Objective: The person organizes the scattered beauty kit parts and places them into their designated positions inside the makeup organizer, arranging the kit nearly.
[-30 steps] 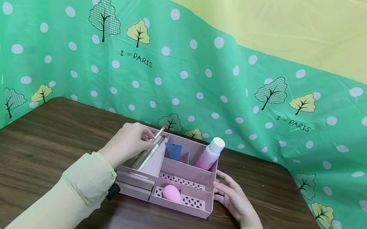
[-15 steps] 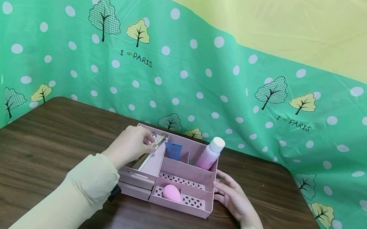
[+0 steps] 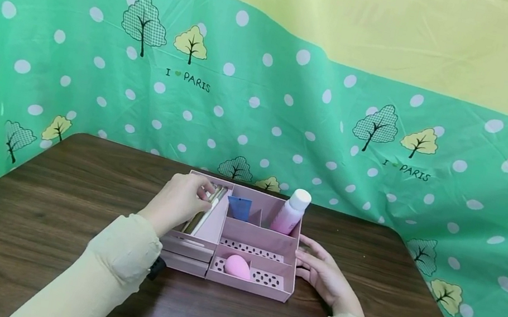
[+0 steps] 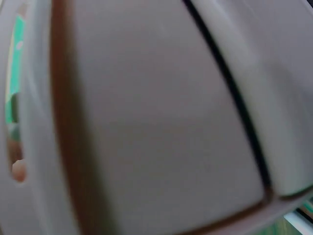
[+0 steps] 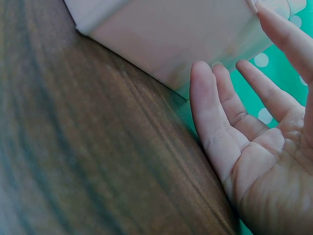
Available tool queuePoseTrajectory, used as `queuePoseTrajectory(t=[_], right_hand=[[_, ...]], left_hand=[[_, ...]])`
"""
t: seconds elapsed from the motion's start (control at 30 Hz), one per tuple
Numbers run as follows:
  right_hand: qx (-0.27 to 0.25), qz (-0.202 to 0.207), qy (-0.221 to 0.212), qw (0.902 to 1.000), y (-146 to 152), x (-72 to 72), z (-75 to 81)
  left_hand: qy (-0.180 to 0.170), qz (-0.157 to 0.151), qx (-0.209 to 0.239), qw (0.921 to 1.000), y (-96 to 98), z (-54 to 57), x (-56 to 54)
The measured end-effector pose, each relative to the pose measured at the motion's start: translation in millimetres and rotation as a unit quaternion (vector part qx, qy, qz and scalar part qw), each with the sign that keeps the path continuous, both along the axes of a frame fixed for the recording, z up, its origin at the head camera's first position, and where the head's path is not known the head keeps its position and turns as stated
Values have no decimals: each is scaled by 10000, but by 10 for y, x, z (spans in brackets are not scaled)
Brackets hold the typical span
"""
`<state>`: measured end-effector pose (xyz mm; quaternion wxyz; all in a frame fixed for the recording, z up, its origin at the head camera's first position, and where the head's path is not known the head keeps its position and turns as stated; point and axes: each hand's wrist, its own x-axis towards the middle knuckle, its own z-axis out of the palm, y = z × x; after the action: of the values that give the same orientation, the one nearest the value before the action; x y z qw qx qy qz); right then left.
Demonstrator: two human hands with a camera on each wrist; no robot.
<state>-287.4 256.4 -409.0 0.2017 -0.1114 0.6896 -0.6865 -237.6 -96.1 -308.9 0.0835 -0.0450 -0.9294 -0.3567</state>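
Observation:
A pink desk organizer (image 3: 248,233) stands on the table. My left hand (image 3: 177,199) reaches over its left compartment, thumb and fingers curled close above several slim, stick-like things (image 3: 195,222), gold-brown and white, lying aslant there. I cannot tell whether it pinches one; the fingertips partly hide them. The left wrist view holds only the blurred drawer fronts (image 4: 166,117) of the organizer. At its right side, my right hand (image 3: 323,272) rests with extended fingers against the wall. In the right wrist view, fingertips (image 5: 201,78) of that hand lie at the wall's edge.
In the organizer stand a pink bottle with a white cap (image 3: 289,213) and a blue packet (image 3: 239,208). A pink makeup sponge (image 3: 237,267) lies in the front compartment. Behind the dark wooden table (image 3: 74,195) hangs a green and yellow patterned cloth (image 3: 241,116).
The gold-brown stick under my left hand has gone from sticking up past the rear rim to lying low in the compartment. My left hand shifted slightly; the right hand stayed put.

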Motion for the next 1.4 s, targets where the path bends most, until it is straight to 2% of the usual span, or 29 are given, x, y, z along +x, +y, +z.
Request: queuePoseTrajectory(t=[0.07, 0.17, 0.27, 0.43, 0.6, 0.73, 0.87, 1.1, 1.27, 1.4], right_hand=[[-45, 7, 2, 10000, 0, 2, -5], [-89, 28, 2, 10000, 1, 6, -11], [-78, 15, -8, 10000, 7, 11, -14], [-87, 12, -47, 10000, 4, 16, -15], [-2, 18, -63, 10000, -14, 19, 6], [35, -14, -79, 10000, -19, 16, 17], [46, -57, -68, 9999, -19, 22, 17], [82, -41, -80, 9999, -32, 3, 24], [120, -53, -61, 9999, -24, -11, 29], [123, -57, -107, 9999, -11, 3, 27]], left_hand=[[2, -83, 210, 9997, -11, 25, 13], [201, -222, 380, 9988, -44, 48, 39], [394, -237, 445, 9980, -80, 46, 85], [468, -100, 699, 9964, -145, 20, 204], [700, 98, 903, 9934, -278, -25, 344], [892, 157, 959, 9913, -371, -51, 398], [817, 87, 1001, 9916, -444, -51, 419], [589, 6, 743, 9955, -628, -60, 395], [260, -182, 578, 9978, -732, -91, 368], [-71, -336, 642, 9973, -746, -110, 348]])
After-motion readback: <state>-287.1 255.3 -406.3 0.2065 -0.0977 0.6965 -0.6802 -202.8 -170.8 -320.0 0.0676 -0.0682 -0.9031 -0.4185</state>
